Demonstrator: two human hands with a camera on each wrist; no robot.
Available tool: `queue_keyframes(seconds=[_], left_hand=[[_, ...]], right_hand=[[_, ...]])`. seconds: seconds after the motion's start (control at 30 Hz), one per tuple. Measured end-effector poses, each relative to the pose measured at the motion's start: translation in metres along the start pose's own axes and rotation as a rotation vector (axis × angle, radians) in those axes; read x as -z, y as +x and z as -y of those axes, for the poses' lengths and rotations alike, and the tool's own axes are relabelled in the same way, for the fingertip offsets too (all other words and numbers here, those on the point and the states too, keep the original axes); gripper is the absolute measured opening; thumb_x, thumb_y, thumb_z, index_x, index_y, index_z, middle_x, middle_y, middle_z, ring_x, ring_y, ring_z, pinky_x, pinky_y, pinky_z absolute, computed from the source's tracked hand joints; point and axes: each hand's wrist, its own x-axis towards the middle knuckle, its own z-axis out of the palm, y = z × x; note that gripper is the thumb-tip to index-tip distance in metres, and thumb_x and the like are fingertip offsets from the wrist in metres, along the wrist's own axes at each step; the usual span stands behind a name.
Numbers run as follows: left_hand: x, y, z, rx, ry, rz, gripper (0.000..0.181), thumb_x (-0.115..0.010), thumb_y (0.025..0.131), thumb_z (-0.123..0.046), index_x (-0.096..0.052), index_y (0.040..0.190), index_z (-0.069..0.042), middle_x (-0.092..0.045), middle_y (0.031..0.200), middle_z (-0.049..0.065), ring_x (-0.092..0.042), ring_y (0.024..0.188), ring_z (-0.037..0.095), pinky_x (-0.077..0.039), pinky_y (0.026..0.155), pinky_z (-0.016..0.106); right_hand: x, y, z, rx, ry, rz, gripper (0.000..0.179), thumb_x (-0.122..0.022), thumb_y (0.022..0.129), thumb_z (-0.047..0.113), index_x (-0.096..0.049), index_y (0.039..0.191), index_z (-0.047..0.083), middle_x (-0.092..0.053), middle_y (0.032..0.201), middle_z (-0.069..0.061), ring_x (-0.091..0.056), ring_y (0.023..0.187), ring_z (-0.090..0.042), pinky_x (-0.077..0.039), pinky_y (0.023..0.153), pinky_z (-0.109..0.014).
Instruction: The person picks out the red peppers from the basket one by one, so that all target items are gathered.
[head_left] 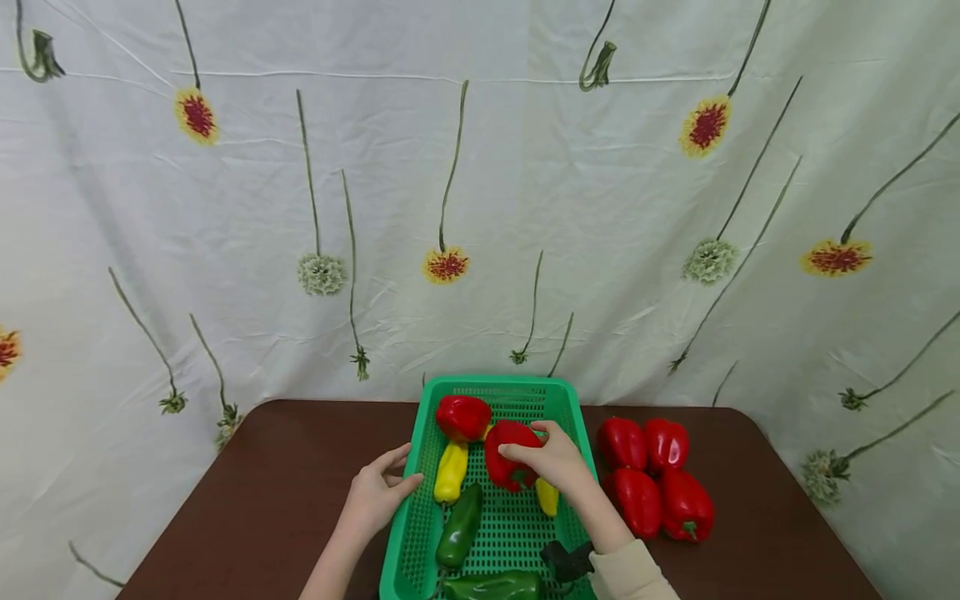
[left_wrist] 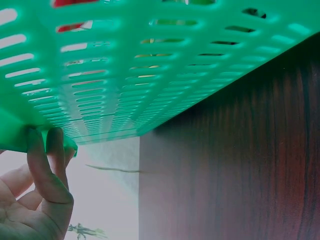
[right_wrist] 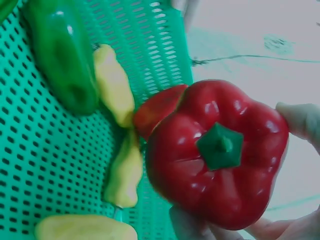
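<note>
A red bell pepper [head_left: 510, 455] is held in my right hand [head_left: 555, 458] over the green plastic basket [head_left: 400, 533], its green stem facing the camera in the right wrist view. My left hand [head_left: 377, 492] holds the basket's left rim, with fingers [left_wrist: 42, 165] up under the lip. Inside the basket, another red bell pepper [head_left: 462, 417] lies at the far left. Close to it is a yellow pepper [head_left: 452, 472], with a second yellow pepper [head_left: 547, 497] by the right side, partly hidden by my right hand. Green peppers [head_left: 460, 527] lie nearer to me.
Several red bell peppers [head_left: 638, 502] sit grouped on the dark brown table [head_left: 315, 450] to the right of the basket. A white cloth with printed flowers [head_left: 375, 167] hangs behind the table. A black wrist device [head_left: 567, 561] overlaps the basket's near right.
</note>
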Motion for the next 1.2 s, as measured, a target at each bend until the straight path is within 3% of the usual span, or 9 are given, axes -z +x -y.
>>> queue_keyframes(seconds=[0.27, 0.5, 0.77, 0.93, 1.1, 1.2], left_hand=[[0.001, 0.000, 0.002, -0.002, 0.008, -0.004, 0.054, -0.073, 0.089, -0.014, -0.056, 0.138, 0.000, -0.063, 0.124, 0.026, -0.070, 0.088, 0.025, -0.058, 0.068, 0.036], [0.001, 0.000, 0.004, 0.002, 0.019, -0.006, 0.054, -0.073, 0.089, -0.014, -0.056, 0.138, -0.001, -0.063, 0.124, 0.025, -0.070, 0.088, 0.025, -0.058, 0.068, 0.035], [0.003, 0.001, 0.004, -0.001, 0.039, -0.003, 0.053, -0.072, 0.089, -0.014, -0.056, 0.138, 0.000, -0.064, 0.124, 0.025, -0.069, 0.087, 0.025, -0.058, 0.068, 0.035], [0.003, -0.001, 0.006, 0.003, 0.040, 0.004, 0.053, -0.073, 0.089, -0.014, -0.056, 0.137, 0.000, -0.064, 0.123, 0.025, -0.070, 0.088, 0.025, -0.058, 0.068, 0.035], [0.004, -0.002, 0.007, 0.006, 0.037, 0.000, 0.054, -0.073, 0.089, -0.014, -0.056, 0.137, 0.000, -0.064, 0.123, 0.026, -0.070, 0.087, 0.025, -0.058, 0.068, 0.035], [0.004, -0.001, 0.007, 0.003, 0.036, -0.001, 0.053, -0.073, 0.089, -0.014, -0.056, 0.137, 0.001, -0.064, 0.123, 0.026, -0.070, 0.087, 0.025, -0.058, 0.068, 0.035]], right_hand=[[0.036, -0.010, -0.006, -0.035, 0.151, -0.025, 0.070, -0.073, 0.087, 0.039, -0.046, 0.141, 0.003, -0.057, 0.127, -0.020, -0.060, 0.104, -0.027, -0.054, 0.089, -0.046], [0.070, -0.026, -0.020, -0.056, 0.318, 0.002, 0.063, -0.065, 0.093, 0.034, -0.041, 0.144, 0.005, -0.051, 0.138, -0.016, -0.054, 0.117, -0.027, -0.052, 0.097, -0.046], [0.100, -0.041, -0.052, -0.121, 0.422, 0.019, 0.068, -0.052, 0.100, 0.035, -0.023, 0.153, 0.002, -0.036, 0.150, -0.016, -0.044, 0.128, -0.027, -0.042, 0.107, -0.051], [0.115, -0.050, -0.079, -0.186, 0.446, 0.007, 0.072, -0.048, 0.102, 0.037, -0.016, 0.154, -0.001, -0.046, 0.140, -0.011, -0.053, 0.115, -0.019, -0.048, 0.097, -0.037], [0.128, -0.059, -0.109, -0.239, 0.470, 0.067, 0.073, -0.044, 0.104, 0.038, -0.011, 0.153, -0.004, -0.055, 0.125, 0.001, -0.061, 0.103, -0.013, -0.051, 0.091, -0.032], [0.133, -0.063, -0.127, -0.257, 0.478, 0.119, 0.077, -0.041, 0.105, 0.037, -0.004, 0.153, -0.010, -0.050, 0.136, -0.015, -0.062, 0.104, -0.012, -0.053, 0.092, -0.033]])
